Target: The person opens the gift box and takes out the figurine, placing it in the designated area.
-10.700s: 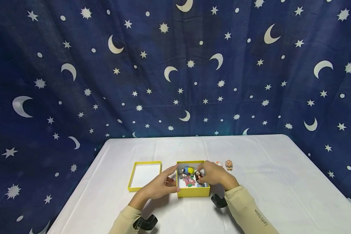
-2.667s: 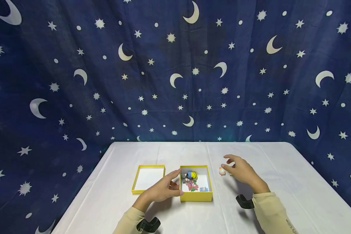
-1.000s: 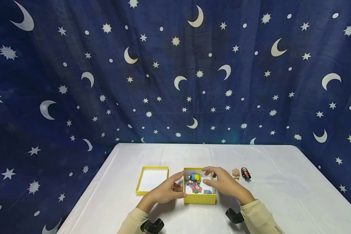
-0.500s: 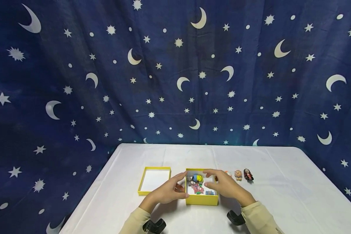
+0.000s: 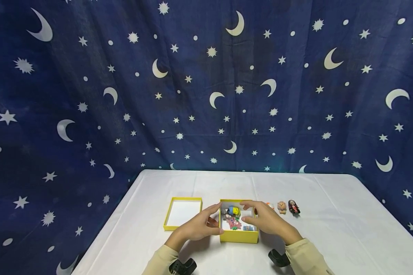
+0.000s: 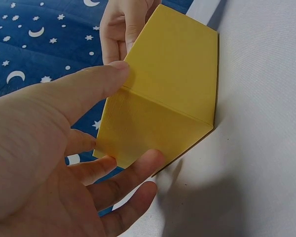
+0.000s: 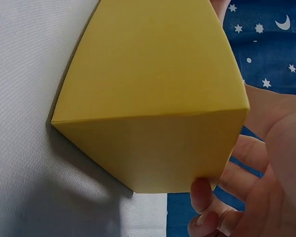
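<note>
A yellow box (image 5: 238,237) sits on the table with its open side up. Inside are a blue-and-yellow figure (image 5: 234,211), pinkish figures (image 5: 233,222) and a small blue figure (image 5: 248,228). My left hand (image 5: 197,228) rests against the box's left side, its thumb at the near corner and a finger at the far one. In the left wrist view only fingertips touch the yellow wall (image 6: 158,123). My right hand (image 5: 266,219) spans the right rim, index finger and thumb over the box's inside, holding no figure. In the right wrist view its other fingers (image 7: 202,195) lie outside the wall.
A yellow-edged lid (image 5: 182,228), white inside up, lies left of the box. To the right stand a lion-like figure (image 5: 282,207) and a dark-haired doll (image 5: 294,207). An orange-and-white figure (image 5: 270,205) is partly hidden behind my right hand. A starry curtain (image 5: 227,76) hangs behind.
The dark-haired doll, in the box earliest, now lies on the table beyond the lion-like figure. My right hand has come back to the box; it barely moves over the last second.
</note>
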`<state>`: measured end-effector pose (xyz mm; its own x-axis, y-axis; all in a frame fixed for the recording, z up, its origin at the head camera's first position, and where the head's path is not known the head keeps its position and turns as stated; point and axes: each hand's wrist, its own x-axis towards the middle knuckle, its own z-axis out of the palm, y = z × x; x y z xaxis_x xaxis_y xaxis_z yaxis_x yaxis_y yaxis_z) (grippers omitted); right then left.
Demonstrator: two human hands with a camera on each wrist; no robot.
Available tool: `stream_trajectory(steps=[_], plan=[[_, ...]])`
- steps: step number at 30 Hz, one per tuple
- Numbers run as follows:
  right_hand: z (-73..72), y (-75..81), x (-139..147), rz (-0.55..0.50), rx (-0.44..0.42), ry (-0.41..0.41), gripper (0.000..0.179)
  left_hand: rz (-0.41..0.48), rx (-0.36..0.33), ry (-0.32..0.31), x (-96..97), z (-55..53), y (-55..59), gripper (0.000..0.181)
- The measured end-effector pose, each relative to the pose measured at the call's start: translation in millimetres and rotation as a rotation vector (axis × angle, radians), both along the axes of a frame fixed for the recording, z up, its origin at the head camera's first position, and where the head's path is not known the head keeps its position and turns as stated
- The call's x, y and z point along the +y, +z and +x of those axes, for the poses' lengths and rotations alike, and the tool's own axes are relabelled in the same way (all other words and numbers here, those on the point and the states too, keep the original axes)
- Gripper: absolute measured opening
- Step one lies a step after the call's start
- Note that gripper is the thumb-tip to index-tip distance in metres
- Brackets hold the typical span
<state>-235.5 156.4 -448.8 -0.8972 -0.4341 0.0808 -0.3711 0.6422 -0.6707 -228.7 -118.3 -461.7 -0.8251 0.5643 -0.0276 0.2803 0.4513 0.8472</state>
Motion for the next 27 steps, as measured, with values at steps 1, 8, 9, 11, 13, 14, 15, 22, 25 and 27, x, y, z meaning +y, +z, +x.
stream_trajectory(steps=[1, 8, 9, 11, 13, 14, 15, 22, 25, 27], plan=[[0.1, -0.3, 0.2, 0.001, 0.000, 0.001, 0.050, 0.001, 0.001, -0.001, 0.2, 0.2, -0.1, 0.087], [-1.4, -1.6, -0.1, -0.002, 0.010, 0.017, 0.050, -0.004, 0.012, -0.002, 0.8, 0.3, -0.4, 0.087], [-2.0, -1.6, -0.5, -0.003, 0.013, 0.017, 0.050, -0.005, 0.014, 0.000, 0.8, 0.0, -0.4, 0.088], [-3.1, -1.7, -1.5, -0.003, 0.016, 0.012, 0.050, -0.001, 0.020, -0.003, 0.4, -0.1, -0.4, 0.088], [-3.9, -2.0, -2.7, 0.004, 0.018, 0.003, 0.051, 0.000, 0.022, -0.007, -0.2, 0.1, -0.4, 0.088], [-4.2, -2.2, -3.4, 0.013, 0.017, -0.007, 0.051, 0.002, 0.022, -0.009, -0.5, 0.2, -0.3, 0.088], [-4.2, -2.3, -4.2, 0.019, 0.017, -0.016, 0.051, 0.000, 0.021, -0.010, -0.7, 0.2, -0.4, 0.088], [-2.1, -3.5, -10.1, 0.084, 0.030, -0.117, 0.049, -0.004, 0.020, -0.014, -1.3, 0.7, 0.0, 0.087], [-1.7, -3.5, -13.2, 0.118, 0.039, -0.160, 0.048, -0.002, 0.031, -0.023, -1.4, 0.5, 0.2, 0.088], [-1.7, -3.5, -15.2, 0.136, 0.049, -0.180, 0.048, -0.003, 0.033, -0.022, -1.2, 0.6, 0.9, 0.088]])
